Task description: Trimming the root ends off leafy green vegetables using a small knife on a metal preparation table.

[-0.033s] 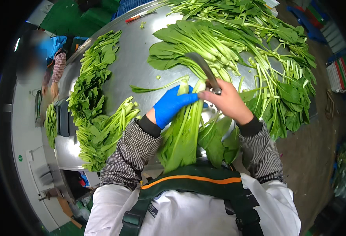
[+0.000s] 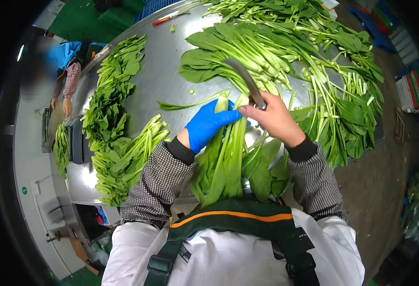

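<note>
Greens (image 2: 226, 167) are gripped up by the stem end, in front of the apron (image 2: 257, 207), above the near side of the steel table (image 2: 159, 71). By the blue-gloved left hand (image 2: 207, 125) the stalks are clamped, fingers wrapped around them just below the pale butts, thumb laid across. In the bare right hand (image 2: 278, 120) a curved knife (image 2: 244, 76) is held, fingers closed on its handle, thumb tip brought right up beside the stalks. Butts are pointed away from the body, leaves are hung back toward the apron; the long axis is run almost straight from far to near, only slightly slanted. The blade, meanwhile, is aimed forward and left, its tip seen against a heap of greens (image 2: 257, 55). And the containers: at the far edge a blue crate (image 2: 159, 5) is spotted, cut off by the view, its contents not to be made out. Over on the left, a long row of leafy bunches (image 2: 111, 100) is laid directly on the steel, no container around it.
</note>
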Demonstrator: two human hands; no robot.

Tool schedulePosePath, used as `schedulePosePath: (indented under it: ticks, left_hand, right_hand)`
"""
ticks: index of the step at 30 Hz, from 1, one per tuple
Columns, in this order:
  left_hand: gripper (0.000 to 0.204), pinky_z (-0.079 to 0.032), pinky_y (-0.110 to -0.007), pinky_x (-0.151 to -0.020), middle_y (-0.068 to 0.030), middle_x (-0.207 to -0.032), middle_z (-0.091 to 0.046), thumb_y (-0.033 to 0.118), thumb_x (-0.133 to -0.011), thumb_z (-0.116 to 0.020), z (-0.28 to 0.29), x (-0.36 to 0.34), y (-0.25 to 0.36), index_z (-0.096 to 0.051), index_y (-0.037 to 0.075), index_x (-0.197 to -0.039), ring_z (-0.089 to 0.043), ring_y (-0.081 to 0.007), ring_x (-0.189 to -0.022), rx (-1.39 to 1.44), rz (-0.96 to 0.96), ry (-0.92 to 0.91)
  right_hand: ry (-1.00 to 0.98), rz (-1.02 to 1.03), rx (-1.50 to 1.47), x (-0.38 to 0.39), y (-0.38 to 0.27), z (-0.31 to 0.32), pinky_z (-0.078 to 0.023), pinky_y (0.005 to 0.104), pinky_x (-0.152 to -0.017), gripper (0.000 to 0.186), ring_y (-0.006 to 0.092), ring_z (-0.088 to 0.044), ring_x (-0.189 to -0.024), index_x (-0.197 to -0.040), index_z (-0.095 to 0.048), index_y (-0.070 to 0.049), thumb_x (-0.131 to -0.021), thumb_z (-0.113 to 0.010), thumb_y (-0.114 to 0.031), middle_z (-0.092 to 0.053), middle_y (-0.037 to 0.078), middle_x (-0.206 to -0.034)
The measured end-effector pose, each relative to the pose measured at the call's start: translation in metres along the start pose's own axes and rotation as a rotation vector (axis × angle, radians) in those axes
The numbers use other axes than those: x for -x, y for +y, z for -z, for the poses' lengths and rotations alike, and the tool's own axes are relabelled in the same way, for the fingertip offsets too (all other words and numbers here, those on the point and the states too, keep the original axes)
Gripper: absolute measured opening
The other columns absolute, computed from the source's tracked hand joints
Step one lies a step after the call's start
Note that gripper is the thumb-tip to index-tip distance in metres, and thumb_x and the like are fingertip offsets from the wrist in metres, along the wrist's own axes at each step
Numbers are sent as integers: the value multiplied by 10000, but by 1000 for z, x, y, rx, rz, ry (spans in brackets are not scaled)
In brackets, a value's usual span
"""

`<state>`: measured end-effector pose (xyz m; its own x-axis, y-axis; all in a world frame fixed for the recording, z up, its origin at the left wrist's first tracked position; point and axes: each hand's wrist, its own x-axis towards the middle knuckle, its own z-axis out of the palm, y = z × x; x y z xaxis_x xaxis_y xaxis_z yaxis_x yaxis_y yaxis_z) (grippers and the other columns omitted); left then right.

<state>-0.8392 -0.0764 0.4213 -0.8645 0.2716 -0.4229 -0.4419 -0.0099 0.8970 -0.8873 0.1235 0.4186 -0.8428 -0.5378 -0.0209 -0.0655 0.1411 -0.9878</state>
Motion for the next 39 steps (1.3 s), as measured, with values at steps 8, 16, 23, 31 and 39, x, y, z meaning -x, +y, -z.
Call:
schedulePosePath:
  ticks: [8, 16, 23, 31, 39]
  left_hand:
    - [311, -512, -307, -719, -112, -855, -696, 242, -784, -780, 27, -7, -4, -666, 23, -973, -628, -139, -741, -853, -267, 612]
    - [654, -443, -275, -947, -76, -1198, -598, 201, -849, -710, 26, 14, 7, -418, 1, -1400, -553, -119, -1086, -36, -146, 2]
    - [465, -495, -317, -861, -117, -1141, -653, 57, -812, -677, 86, 82, 19, -594, 137, -1262, -635, -250, -999, -997, -167, 488]
    - [1108, -469, -468, -843, -248, -1110, -581, 488, -688, -789, 179, 132, -138, -173, 78, -1512, -584, -412, -960, -1384, 198, 756]
    - [554, -434, -403, -948, -171, -1196, -601, 211, -831, -709, 112, 77, -80, -521, 43, -1324, -562, -345, -1095, -938, -452, 596]
  right_hand:
    - [-104, -296, -220, -5, 6, 8, -377, 242, -460, 223, 80, -457, -475, -824, -596, -23, -821, -664, -235, -529, -12, -632]
    - [31, 10, -31, -26, -7, -41, -472, 282, -619, 316, 125, -574, -653, -959, -674, 21, -843, -710, -270, -653, 56, -734]
    - [296, 80, 594, -45, 57, -15, -504, 416, -641, 279, 365, -638, -759, -904, -646, -15, -818, -698, -276, -662, 191, -834]
    - [388, 61, 1088, -98, 120, -5, -498, 450, -623, 281, 351, -626, -744, -873, -562, -32, -789, -711, -254, -623, 163, -797]
    - [365, 96, 754, -49, 59, -4, -456, 461, -648, 260, 375, -593, -757, -822, -578, -1, -805, -659, -247, -605, 174, -837]
